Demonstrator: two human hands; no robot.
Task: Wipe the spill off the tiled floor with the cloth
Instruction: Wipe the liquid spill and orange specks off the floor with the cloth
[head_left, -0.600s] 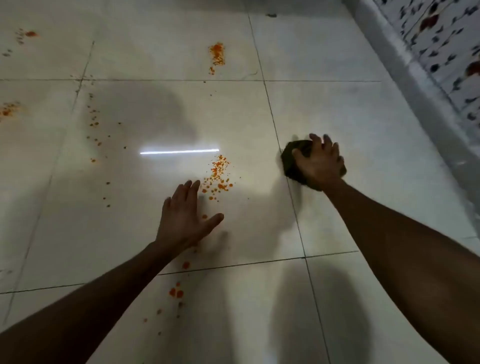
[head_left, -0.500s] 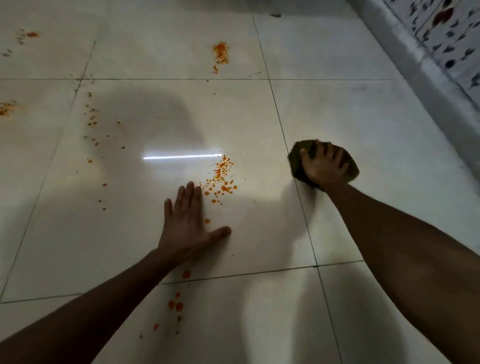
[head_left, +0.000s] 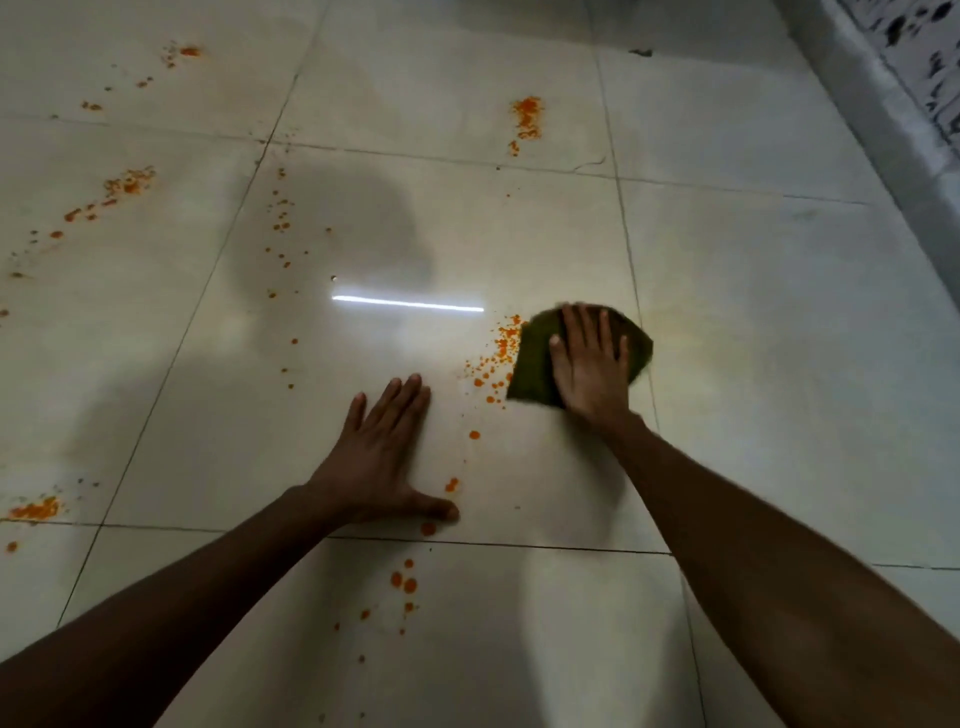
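Observation:
A dark green cloth (head_left: 535, 358) lies flat on the pale tiled floor (head_left: 753, 322). My right hand (head_left: 589, 364) presses on it with straight, spread fingers. An orange spill (head_left: 498, 353) of drops and crumbs touches the cloth's left edge. My left hand (head_left: 379, 452) rests flat on the tile, fingers straight, thumb out to the right beside an orange drop (head_left: 451, 485). More orange spots (head_left: 405, 582) trail toward me below the left thumb.
Other orange patches lie at the top centre (head_left: 525, 122), far left (head_left: 111, 192), top left (head_left: 182, 52) and lower left (head_left: 36, 509). A grey ledge (head_left: 883, 124) under a patterned wall runs along the right. A bright light reflection streaks the tile.
My right hand has flattened on the cloth and slid it left, up against the orange spill. The left hand stays planted on the tile.

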